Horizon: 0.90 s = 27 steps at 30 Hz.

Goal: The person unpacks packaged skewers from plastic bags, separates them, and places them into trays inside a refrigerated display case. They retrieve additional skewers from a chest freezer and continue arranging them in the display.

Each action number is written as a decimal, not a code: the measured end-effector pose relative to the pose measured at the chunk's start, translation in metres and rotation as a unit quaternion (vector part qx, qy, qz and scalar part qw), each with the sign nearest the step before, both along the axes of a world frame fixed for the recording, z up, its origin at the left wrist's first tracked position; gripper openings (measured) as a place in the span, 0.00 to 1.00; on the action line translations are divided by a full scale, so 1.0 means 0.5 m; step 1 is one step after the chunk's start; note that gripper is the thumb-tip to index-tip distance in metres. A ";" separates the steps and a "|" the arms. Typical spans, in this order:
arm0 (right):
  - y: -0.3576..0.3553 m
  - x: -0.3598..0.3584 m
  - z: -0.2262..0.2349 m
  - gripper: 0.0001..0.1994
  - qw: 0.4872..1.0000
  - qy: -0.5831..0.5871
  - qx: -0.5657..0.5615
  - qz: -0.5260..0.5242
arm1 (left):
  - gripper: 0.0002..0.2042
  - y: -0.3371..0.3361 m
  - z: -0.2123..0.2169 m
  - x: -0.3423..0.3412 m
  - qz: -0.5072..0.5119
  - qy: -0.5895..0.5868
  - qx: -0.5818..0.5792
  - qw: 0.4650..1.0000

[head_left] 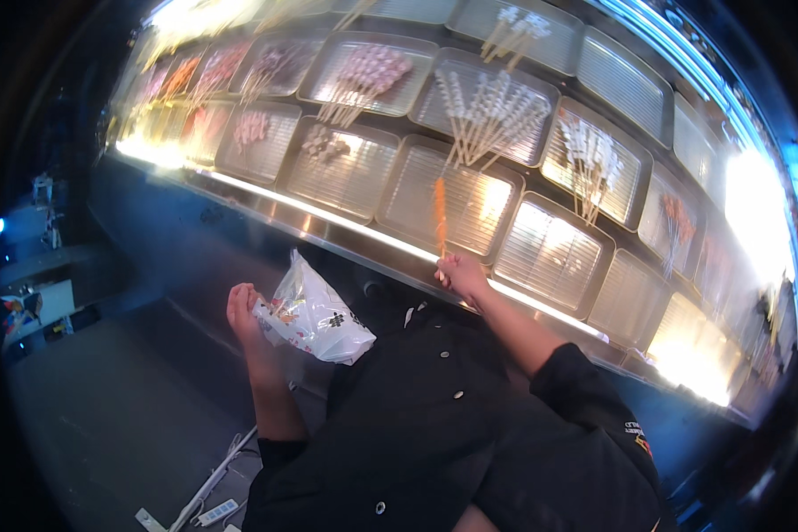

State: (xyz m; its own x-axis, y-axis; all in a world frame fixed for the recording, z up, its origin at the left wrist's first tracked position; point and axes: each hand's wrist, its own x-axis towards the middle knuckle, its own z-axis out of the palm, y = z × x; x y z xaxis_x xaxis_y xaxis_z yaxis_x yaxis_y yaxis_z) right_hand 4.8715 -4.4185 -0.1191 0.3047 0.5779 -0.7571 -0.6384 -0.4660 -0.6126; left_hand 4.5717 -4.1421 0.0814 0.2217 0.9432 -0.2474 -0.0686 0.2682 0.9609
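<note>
My right hand (460, 274) is closed round the lower end of a skewer (441, 213) with orange food along its upper part. It holds the skewer upright at the front edge of the tray display, over a wire-racked tray (408, 197). Off to the left, my left hand (242, 306) grips one side of a white plastic bag (315, 319) with printed patterns. The bag hangs in front of my dark jacket, and its contents are hidden.
Rows of metal trays fill the display, several with bundles of white skewers (496, 111) and pink skewers (370, 73). A bright metal edge (328, 226) runs along its front. At lower left, a power strip (218, 512) and cables lie on the floor.
</note>
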 end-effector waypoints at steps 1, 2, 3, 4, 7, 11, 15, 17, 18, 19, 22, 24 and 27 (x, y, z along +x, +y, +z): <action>0.035 0.000 -0.027 0.08 0.999 -0.034 -0.014 0.009 | 0.06 0.014 -0.001 -0.036 0.010 -0.008 -0.014 1.000; 0.073 0.005 -0.056 0.09 0.997 -0.070 -0.024 0.019 | 0.07 0.033 -0.007 -0.070 0.022 -0.027 -0.030 0.999; 0.110 0.005 -0.082 0.11 0.993 -0.107 -0.032 0.034 | 0.07 0.054 -0.020 -0.104 0.052 -0.008 -0.024 0.998; 0.138 0.004 -0.101 0.12 0.994 -0.103 -0.030 0.009 | 0.08 0.078 -0.031 -0.144 0.088 0.004 -0.020 0.996; 0.215 -0.007 -0.119 0.18 0.910 -0.311 -0.222 0.162 | 0.06 0.172 -0.056 -0.279 0.122 -0.028 0.003 0.992; 0.369 -0.185 -0.063 0.23 0.808 -0.570 -0.137 0.064 | 0.08 0.339 -0.061 -0.449 0.128 -0.134 0.015 0.983; 0.622 -0.423 0.055 0.14 0.712 -0.645 0.059 0.271 | 0.05 0.458 -0.048 -0.616 0.105 -0.053 0.049 0.992; 0.770 -0.504 0.110 0.11 0.706 -0.633 0.169 0.268 | 0.04 0.522 -0.070 -0.710 0.128 -0.008 0.088 0.988; 0.827 -0.534 0.135 0.11 0.676 -0.646 0.212 0.284 | 0.03 0.547 -0.095 -0.756 0.136 0.017 0.101 0.985; 0.890 -0.560 0.150 0.11 0.644 -0.658 0.247 0.302 | 0.04 0.578 -0.128 -0.805 0.144 0.054 0.107 0.982; 1.059 -0.645 0.144 0.09 0.757 -0.459 0.215 0.413 | 0.07 0.681 -0.277 -0.980 0.154 0.188 0.082 0.967; 1.151 -0.694 0.107 0.08 0.777 -0.365 0.211 0.468 | 0.08 0.726 -0.408 -1.083 0.194 0.279 0.046 0.939; 1.314 -0.745 0.039 0.10 0.633 -0.376 0.306 0.603 | 0.13 0.760 -0.563 -1.244 0.231 0.380 -0.076 0.892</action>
